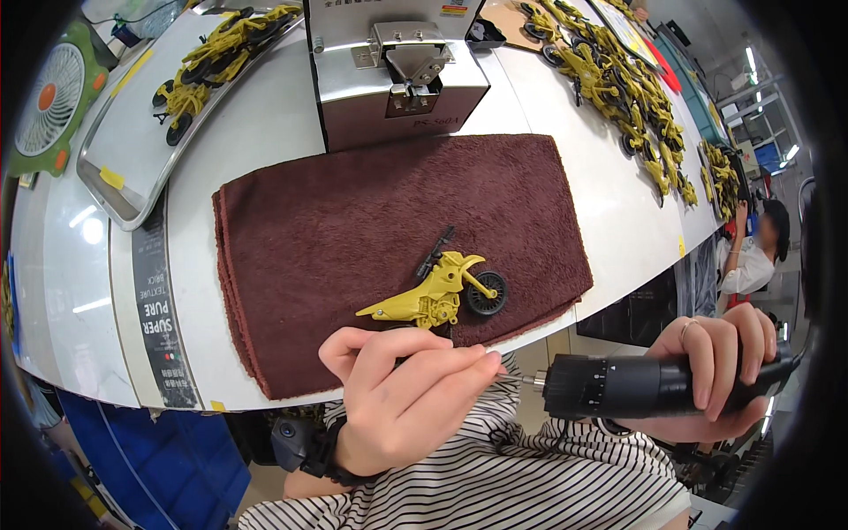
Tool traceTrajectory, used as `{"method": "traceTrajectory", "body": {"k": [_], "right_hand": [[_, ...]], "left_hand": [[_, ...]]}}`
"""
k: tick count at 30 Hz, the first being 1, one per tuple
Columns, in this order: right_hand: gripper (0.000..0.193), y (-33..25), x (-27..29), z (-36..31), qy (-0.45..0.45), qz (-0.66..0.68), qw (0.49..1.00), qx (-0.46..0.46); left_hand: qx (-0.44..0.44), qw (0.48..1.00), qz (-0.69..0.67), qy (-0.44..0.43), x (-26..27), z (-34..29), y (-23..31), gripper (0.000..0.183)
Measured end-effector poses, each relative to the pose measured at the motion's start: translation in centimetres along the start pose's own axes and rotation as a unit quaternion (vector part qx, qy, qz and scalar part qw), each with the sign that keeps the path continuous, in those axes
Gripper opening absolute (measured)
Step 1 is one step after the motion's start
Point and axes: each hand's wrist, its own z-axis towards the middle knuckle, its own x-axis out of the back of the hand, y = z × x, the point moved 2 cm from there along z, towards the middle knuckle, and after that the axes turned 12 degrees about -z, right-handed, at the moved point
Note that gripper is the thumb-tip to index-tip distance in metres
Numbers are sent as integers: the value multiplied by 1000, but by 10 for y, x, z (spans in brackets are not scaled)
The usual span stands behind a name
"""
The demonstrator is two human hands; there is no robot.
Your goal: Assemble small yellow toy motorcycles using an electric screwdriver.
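Note:
My right hand (720, 371) is wrapped round a black electric screwdriver (609, 386), whose bit points left. At the tip of that bit, the fingers of my left hand (415, 389) are pinched together. Whatever they pinch is too small or hidden to name. Just beyond my left hand a yellow toy motorcycle (433, 299) lies on its side on a folded brown towel (353, 230). Its black spoked wheel (486, 293) faces right and a black handlebar part (435, 251) points away from me. My left fingers cover part of its near side.
A metal machine (397, 97) stands behind the towel. On the left are a metal tray (124, 168) with several yellow toy motorcycles (208, 66) and a green fan (53, 97). Many more toy motorcycles (618, 97) are heaped at the far right. Another person (751, 252) sits beyond.

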Motion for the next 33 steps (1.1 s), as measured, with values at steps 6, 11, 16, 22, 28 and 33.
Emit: {"method": "traceTrajectory", "body": {"k": [6, 11, 16, 22, 28, 33], "right_hand": [[36, 6, 5, -2, 35, -18, 999, -31], [30, 2, 3, -1, -31, 26, 999, -18], [32, 5, 10, 0, -17, 61, 996, -70], [27, 8, 27, 6, 6, 75, 996, -44], [36, -8, 58, 9, 20, -46, 999, -18], [38, 4, 76, 4, 9, -139, 990, 38]], "left_hand": [[-2, 1000, -19, 19, -1, -6, -5, 15], [-4, 996, -76, -49, 0, -5, -7, 22], [24, 986, -122, -115, 1, -8, -8, 19], [58, 990, -37, -127, 23, -10, -5, 18], [34, 986, 63, -153, 109, 13, 6, 19], [-55, 984, 155, -65, 140, 71, 1, 45]]}}
